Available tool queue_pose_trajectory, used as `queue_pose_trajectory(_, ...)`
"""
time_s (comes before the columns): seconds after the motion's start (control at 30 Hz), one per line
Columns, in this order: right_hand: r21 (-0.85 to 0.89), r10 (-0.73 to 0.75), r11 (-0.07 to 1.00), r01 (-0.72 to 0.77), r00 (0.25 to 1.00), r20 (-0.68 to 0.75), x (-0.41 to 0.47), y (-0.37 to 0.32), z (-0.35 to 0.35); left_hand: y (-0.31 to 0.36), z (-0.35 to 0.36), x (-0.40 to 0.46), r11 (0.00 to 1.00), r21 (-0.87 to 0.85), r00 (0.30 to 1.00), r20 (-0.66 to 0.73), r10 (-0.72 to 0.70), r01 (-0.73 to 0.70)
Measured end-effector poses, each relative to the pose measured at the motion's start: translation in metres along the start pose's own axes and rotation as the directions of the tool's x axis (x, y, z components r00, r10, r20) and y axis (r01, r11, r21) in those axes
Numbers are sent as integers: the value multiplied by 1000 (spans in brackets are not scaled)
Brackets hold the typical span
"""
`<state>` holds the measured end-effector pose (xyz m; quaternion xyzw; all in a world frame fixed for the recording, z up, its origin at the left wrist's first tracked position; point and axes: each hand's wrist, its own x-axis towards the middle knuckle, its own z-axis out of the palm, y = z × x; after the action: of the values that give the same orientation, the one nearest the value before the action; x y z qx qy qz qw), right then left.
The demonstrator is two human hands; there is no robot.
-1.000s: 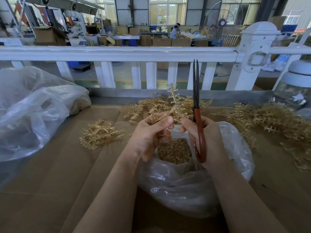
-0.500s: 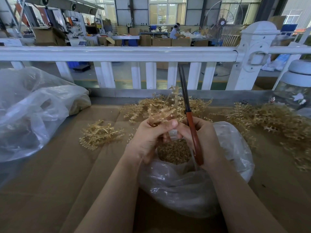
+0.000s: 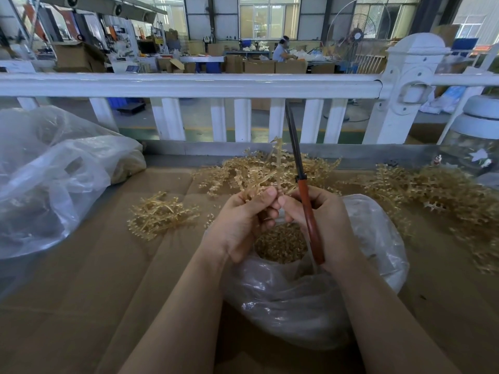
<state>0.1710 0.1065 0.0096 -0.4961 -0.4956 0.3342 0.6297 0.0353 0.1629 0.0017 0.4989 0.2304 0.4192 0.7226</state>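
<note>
My left hand [image 3: 239,222] pinches a tan plastic sprue branch [image 3: 266,176] between thumb and fingers, just above an open clear plastic bag [image 3: 372,244] holding several small tan pieces [image 3: 280,244]. My right hand [image 3: 321,222] grips red-handled scissors [image 3: 309,211], blades closed and pointing up and slightly left, and its fingertips touch the same branch beside my left thumb. Both hands meet over the bag's mouth.
Heaps of tan sprue branches lie behind the hands [image 3: 270,168], at left [image 3: 159,214] and at right [image 3: 442,193] on the cardboard-covered table [image 3: 108,279]. A large crumpled plastic bag [image 3: 48,179] fills the left. A white railing [image 3: 189,85] runs along the far edge.
The scissors tilted from upright to leaning left as my right hand moved in toward my left. The two hands closed together on the branch over the bag.
</note>
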Motion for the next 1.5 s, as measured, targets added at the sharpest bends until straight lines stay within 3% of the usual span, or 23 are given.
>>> queue_pose_trajectory(0.23, 21, 15, 1000, -15, 1000, 20, -2, -3, 0, 0, 0, 0, 999, 36, 1000, 8, -5, 4)
queue_pose_trajectory(0.37, -41, 28, 999, -29, 999, -39, 0, 1, -2, 5, 1, -1, 998, -35, 999, -29, 43, -44)
queue_pose_trajectory(0.47, -40, 36, 998, -40, 994, -101, 2, 3, -5, 9, -1, 1, 981, -78, 969, -184, 162, -179)
queue_pose_trajectory(0.6, -31, 22, 999, -26, 992, -125, 4, 4, -7, 10, -5, 0, 927, 158, 869, -323, 374, -340)
queue_pose_trajectory(0.7, -49, 7, 999, -13, 992, -127, 4, 5, -7, 8, -9, -2, 832, 425, 825, -276, 494, -356)
queue_pose_trajectory(0.8, -75, 0, 997, -7, 995, -97, 3, 6, -7, 6, -8, -3, 775, 559, 882, -152, 446, -295)
queue_pose_trajectory(0.9, -85, 12, 996, -19, 997, -77, 3, 8, -7, 3, -3, 0, 808, 539, 945, -66, 322, -238)
queue_pose_trajectory(1.03, -58, 5, 998, -11, 995, -95, 4, 9, -6, 0, -5, 2, 827, 484, 951, 39, 307, -287)
queue_pose_trajectory(1.33, -99, -2, 995, -8, 995, -99, 5, 11, -6, -1, -2, 2, 854, 390, 936, 67, 346, -344)
queue_pose_trajectory(1.5, -286, 10, 957, -48, 991, -134, 7, 17, -7, 0, -3, 3, 860, 351, 913, -33, 406, -370)
